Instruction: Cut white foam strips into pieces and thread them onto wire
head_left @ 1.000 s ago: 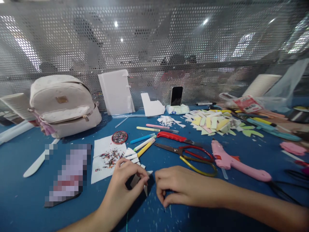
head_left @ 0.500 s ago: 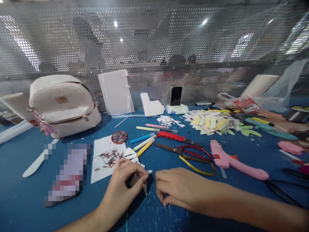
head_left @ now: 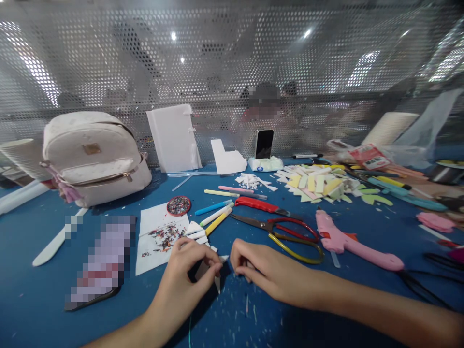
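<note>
My left hand [head_left: 190,273] pinches a small white foam piece [head_left: 207,270] just above the blue table [head_left: 43,299], fingers closed round it. My right hand [head_left: 259,273] hovers right beside it with fingers curled and pressed together at the tips, close to the foam piece's pointed end; whatever it pinches is too small to make out. White foam scraps [head_left: 197,231] lie just beyond my left hand. Scissors with red and yellow handles [head_left: 290,234] sit right behind my right hand.
A white paper sheet with coloured bits [head_left: 161,237], a small round dish [head_left: 179,205], coloured sticks [head_left: 215,212], a red-handled cutter [head_left: 263,206], a pink glue gun [head_left: 353,244], a foam-piece pile [head_left: 317,183], a white backpack [head_left: 94,157], a phone [head_left: 264,143], a perforated metal screen behind.
My right hand has lifted from the table surface and moved up and left towards the foam piece in my left hand. My left hand has stayed put.
</note>
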Demonstrator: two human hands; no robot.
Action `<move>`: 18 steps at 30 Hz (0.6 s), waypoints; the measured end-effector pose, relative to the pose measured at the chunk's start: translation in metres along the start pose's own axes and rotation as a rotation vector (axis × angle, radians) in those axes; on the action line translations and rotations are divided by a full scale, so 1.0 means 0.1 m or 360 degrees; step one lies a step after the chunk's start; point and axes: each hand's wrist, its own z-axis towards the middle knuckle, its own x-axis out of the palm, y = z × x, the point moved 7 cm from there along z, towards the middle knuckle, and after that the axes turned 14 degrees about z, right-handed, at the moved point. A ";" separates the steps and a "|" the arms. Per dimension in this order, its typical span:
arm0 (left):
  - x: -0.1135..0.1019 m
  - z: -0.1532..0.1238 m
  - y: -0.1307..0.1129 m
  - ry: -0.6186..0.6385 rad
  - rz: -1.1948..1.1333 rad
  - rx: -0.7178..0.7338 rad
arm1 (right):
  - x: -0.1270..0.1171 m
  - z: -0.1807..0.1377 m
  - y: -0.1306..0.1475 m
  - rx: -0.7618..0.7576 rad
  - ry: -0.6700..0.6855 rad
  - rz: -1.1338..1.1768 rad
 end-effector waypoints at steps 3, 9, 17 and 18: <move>0.00 0.00 0.00 0.0002 0.0004 0.0006 | -0.02 0.03 -0.10 0.0002 -0.0148 0.0142; 0.02 0.00 0.00 0.0046 0.0042 0.0003 | -0.09 0.06 -0.22 -0.0042 -0.0409 0.0413; 0.07 0.00 -0.02 0.0140 0.0219 -0.0023 | -0.18 -0.01 -0.10 -0.0337 -0.0622 0.0514; 0.07 0.00 -0.02 0.0142 0.0228 -0.0022 | -0.18 -0.02 -0.09 -0.0374 -0.0642 0.0530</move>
